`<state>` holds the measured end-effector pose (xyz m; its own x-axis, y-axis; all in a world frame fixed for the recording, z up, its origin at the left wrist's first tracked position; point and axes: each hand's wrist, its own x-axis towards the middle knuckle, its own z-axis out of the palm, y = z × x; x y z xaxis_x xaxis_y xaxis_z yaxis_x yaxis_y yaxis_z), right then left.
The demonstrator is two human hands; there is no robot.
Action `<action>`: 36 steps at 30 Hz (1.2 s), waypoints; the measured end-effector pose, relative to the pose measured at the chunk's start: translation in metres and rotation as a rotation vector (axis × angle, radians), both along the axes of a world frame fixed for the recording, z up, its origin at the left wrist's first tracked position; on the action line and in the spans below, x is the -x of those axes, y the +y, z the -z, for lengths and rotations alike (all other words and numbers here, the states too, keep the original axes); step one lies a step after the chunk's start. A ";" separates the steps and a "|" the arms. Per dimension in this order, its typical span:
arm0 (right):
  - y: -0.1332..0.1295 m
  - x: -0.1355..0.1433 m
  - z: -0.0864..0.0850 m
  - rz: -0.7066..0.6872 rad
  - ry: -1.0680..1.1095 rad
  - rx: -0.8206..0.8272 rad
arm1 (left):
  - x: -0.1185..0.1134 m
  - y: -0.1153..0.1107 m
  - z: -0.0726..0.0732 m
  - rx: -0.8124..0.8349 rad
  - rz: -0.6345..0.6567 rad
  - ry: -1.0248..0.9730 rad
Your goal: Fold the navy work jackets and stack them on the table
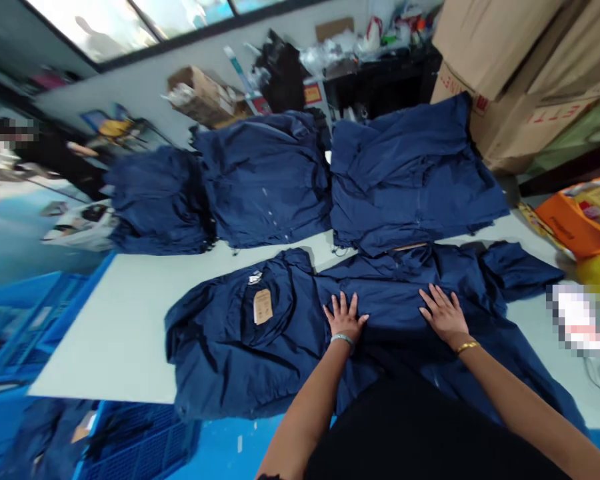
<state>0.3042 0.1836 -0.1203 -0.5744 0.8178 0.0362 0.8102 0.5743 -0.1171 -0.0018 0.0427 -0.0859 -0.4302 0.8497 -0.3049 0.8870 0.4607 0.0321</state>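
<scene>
A navy jacket (390, 307) lies spread on the white table (130, 300) in front of me, one sleeve stretched out to the right. My left hand (345, 317) rests flat on it with fingers spread, a light band at the wrist. Farther right, my right hand (445, 312) also presses flat on the fabric, fingers apart, a gold bracelet on that wrist. Left of my left hand lies a second navy jacket (245, 360), its collar facing up. A tan paper tag (263, 307) shows inside that collar. The near part of the spread jacket is hidden by my body.
Three piles of navy garments line the far table edge: left (155, 200), middle (270, 180), right (410, 180). Cardboard boxes (510, 120) stand behind at right. An orange box (565, 220) sits at the right end. Blue crates (140, 440) stand below left; another person (55, 160) is farther off.
</scene>
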 end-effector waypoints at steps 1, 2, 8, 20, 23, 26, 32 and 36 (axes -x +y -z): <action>0.000 0.000 0.003 0.007 0.005 0.004 | 0.001 0.000 -0.003 0.006 -0.001 -0.021; 0.001 0.000 0.004 0.013 0.005 0.017 | 0.002 -0.001 -0.006 0.001 0.000 -0.038; -0.003 -0.017 -0.015 -0.015 0.052 0.032 | -0.013 -0.025 -0.027 -0.175 0.063 -0.034; -0.048 -0.084 0.036 0.047 0.128 0.075 | -0.043 -0.081 -0.006 -0.008 0.075 -0.144; -0.049 -0.082 0.037 0.070 0.121 0.096 | -0.042 -0.081 -0.006 -0.037 0.063 -0.178; -0.050 -0.079 0.031 0.090 0.124 0.104 | -0.044 -0.080 -0.006 -0.038 0.053 -0.178; -0.057 -0.079 0.025 0.085 0.159 0.111 | -0.045 -0.081 -0.001 -0.039 0.059 -0.168; -0.067 -0.082 0.026 0.102 0.175 0.123 | -0.045 -0.084 0.004 -0.049 0.070 -0.165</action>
